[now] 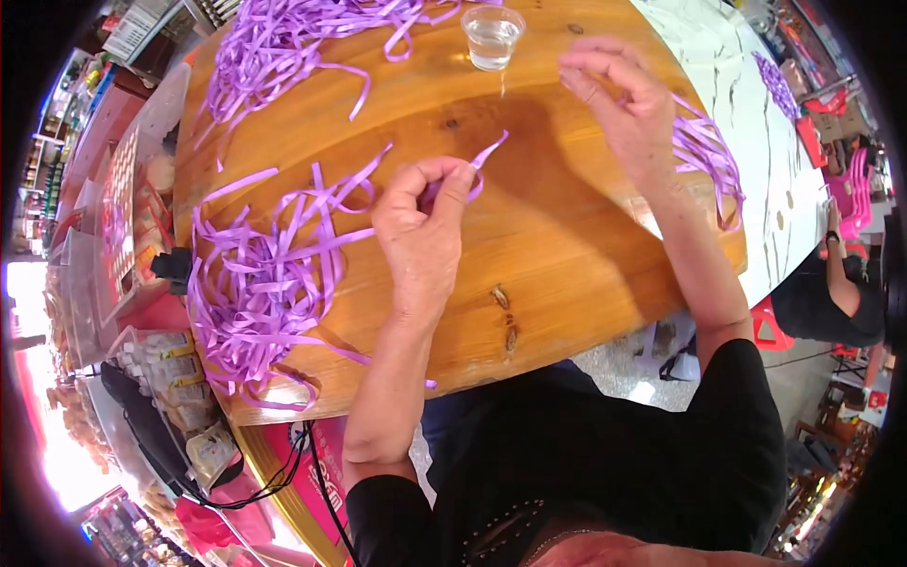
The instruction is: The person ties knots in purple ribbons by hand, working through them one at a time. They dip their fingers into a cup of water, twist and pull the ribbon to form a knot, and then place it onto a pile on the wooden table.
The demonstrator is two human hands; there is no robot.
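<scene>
Between the thumb and fingertips of my left hand (419,225) is a purple ribbon (488,149), its narrow pointed end sticking out to the upper right. My right hand (635,118) is raised over the far right of the table, to the right of a clear plastic cup (492,40) that holds clear liquid. Its thumb and fingertips are drawn together, a little blurred, and whatever may be between them is too small to make out. Beside my left forearm lies a tangled heap of purple ribbons (274,269).
Another large heap of purple ribbons (274,57) covers the far left of the wooden table (567,283). More ribbons (709,156) hang over its right edge, beside a white marbled table (756,123). Clear containers (175,369) stand to the left. Another person (836,293) sits at the right.
</scene>
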